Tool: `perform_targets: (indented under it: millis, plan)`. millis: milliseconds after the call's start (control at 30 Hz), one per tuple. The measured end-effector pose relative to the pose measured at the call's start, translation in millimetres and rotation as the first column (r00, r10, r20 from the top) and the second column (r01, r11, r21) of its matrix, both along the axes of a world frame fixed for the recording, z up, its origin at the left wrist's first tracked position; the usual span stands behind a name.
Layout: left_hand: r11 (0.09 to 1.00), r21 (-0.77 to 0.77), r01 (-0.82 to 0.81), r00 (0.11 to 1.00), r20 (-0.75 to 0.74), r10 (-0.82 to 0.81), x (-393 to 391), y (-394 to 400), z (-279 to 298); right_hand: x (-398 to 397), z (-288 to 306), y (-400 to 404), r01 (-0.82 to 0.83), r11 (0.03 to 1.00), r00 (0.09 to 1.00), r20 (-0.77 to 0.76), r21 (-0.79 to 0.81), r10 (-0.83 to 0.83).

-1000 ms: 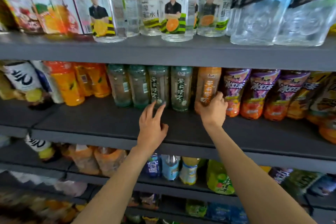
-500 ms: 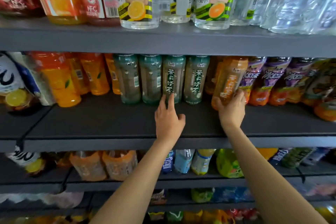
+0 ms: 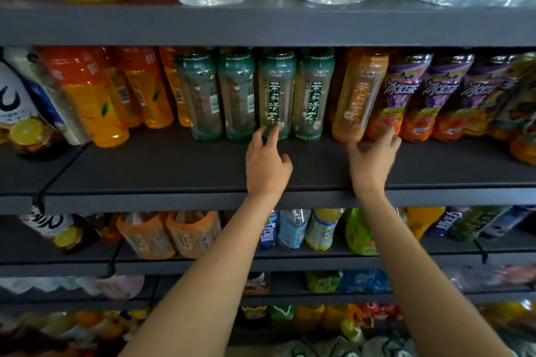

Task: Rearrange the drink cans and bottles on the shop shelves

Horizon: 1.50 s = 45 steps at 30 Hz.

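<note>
Your left hand [image 3: 268,164] reaches onto the dark grey middle shelf [image 3: 174,171], straight fingers touching the base of a green-labelled jasmine tea bottle [image 3: 277,93]. At its three o'clock, your right hand [image 3: 372,158] grips the bottom of a tilted amber tea bottle with an orange label [image 3: 359,95], beside purple-labelled iced tea bottles [image 3: 406,95].

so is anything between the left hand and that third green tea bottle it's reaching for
Nothing visible. The left hand has straight fingers already at the base of the third green tea bottle, with only bare shelf beneath it. The right hand is busy apart, at the tilted orange bottle.
</note>
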<state>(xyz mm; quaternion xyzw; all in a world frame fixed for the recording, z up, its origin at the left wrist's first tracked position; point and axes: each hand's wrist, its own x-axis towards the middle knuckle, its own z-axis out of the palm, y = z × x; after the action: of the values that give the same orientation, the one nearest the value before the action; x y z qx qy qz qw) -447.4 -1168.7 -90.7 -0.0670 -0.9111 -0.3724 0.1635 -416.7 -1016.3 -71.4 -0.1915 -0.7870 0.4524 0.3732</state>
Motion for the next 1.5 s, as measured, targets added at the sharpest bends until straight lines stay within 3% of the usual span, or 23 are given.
perform_targets:
  millis: [100, 133, 200, 267, 333, 433, 500, 733, 867, 933, 1067, 1200, 1267, 1400, 1500]
  plan:
    - [0.999, 0.046, 0.001, 0.984, -0.178, 0.007, 17.1, -8.3, -4.5, 62.0, -39.8, -0.4, 0.026, 0.999, 0.983, -0.181, -0.019, -0.029]
    - [1.0, -0.017, -0.001, 0.964, -0.266, -0.004, 27.1, -13.9, -12.9, 76.8, -58.7, 0.3, 0.019, 0.999, 0.989, -0.147, -0.042, -0.025]
    - [0.973, -0.228, -0.02, 0.925, -0.374, -0.068, 50.3, -24.4, -37.2, 87.3, -97.2, 0.7, -0.054, 0.994, 0.996, 0.071, -0.091, 0.06]
    - [0.937, -0.348, -0.022, 0.922, -0.37, -0.115, 65.7, -31.1, -56.4, 78.5, -126.5, -3.2, -0.161, 0.981, 0.938, 0.291, -0.107, 0.186]
    - [0.934, -0.356, -0.016, 0.93, -0.349, -0.117, 67.7, -33.0, -59.1, 58.4, -143.9, -8.9, -0.23, 0.963, 0.903, 0.339, -0.14, 0.265]
    - [0.941, -0.337, 0.017, 0.941, -0.312, -0.129, 67.6, -35.8, -53.9, 33.3, -148.4, -18.6, -0.111, 0.941, 0.892, 0.384, -0.32, 0.236]
    - [0.942, -0.332, 0.055, 0.946, -0.285, -0.156, 68.8, -40.4, -51.6, 27.1, -152.3, -22.2, -0.069, 0.933, 0.888, 0.404, -0.353, 0.219]
    - [0.881, -0.469, 0.062, 0.941, -0.268, -0.209, 94.5, -59.5, -70.0, 80.5, -163.4, -22.4, -0.227, 0.942, 0.876, 0.371, -0.247, 0.308]
    - [0.774, -0.631, 0.06, 0.933, -0.24, -0.267, 98.6, -89.1, -67.9, 103.0, -162.7, -33.4, -0.428, 0.901, 0.773, 0.488, -0.069, 0.405]
    - [0.774, -0.631, 0.054, 0.944, -0.22, -0.245, 97.8, -109.1, -58.8, 102.6, -152.3, -48.5, -0.521, 0.853, 0.73, 0.528, 0.019, 0.434]
    - [0.887, -0.445, -0.123, 0.981, -0.188, 0.042, 109.1, -179.7, -41.5, 99.4, -105.2, -105.3, -0.61, 0.783, 0.737, 0.45, 0.122, 0.504]
    - [0.89, -0.376, -0.257, 0.962, -0.183, 0.201, 132.1, -286.8, -18.1, 88.7, -42.0, -205.5, -0.704, 0.679, 0.706, 0.302, 0.207, 0.64]
    - [0.907, -0.335, -0.257, 0.965, -0.142, 0.221, 144.7, -349.0, -1.4, 87.5, -14.7, -268.8, -0.741, 0.638, 0.672, 0.228, 0.21, 0.705]
    - [0.934, -0.28, -0.221, 0.973, -0.132, 0.191, 181.4, -471.6, 35.1, 96.0, 24.0, -403.3, -0.817, 0.573, 0.577, 0.066, 0.072, 0.814]
    - [0.933, -0.296, -0.207, 0.977, -0.122, 0.177, 202.7, -543.3, 53.8, 103.7, 46.2, -496.4, -0.867, 0.492, 0.494, 0.004, 0.079, 0.87]
